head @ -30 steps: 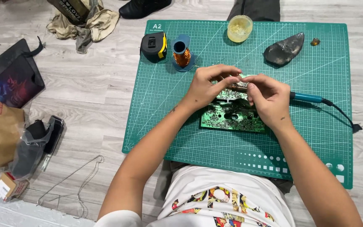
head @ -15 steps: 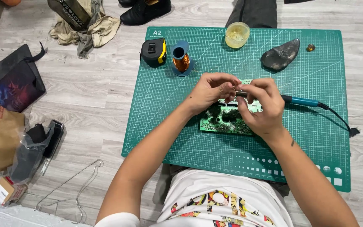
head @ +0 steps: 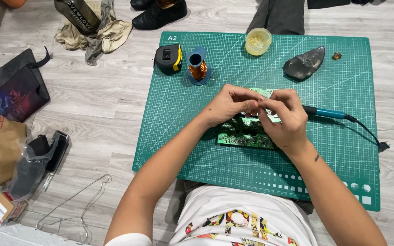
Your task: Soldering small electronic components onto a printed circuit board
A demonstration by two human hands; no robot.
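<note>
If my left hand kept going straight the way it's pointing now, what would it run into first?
The left hand points rightward, fingertips already against the right hand above the green circuit board. So it would likely meet the right hand's fingers first; beyond lies the blue-handled soldering iron. Depth is hard to judge.

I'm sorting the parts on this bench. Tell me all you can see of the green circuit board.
The circuit board is a green rectangle with crowded dark and silvery parts on top. It lies roughly flat on the green cutting mat, mid-mat. The left hand and right hand meet over its far edge, hiding that part; what they pinch is unclear.
</note>
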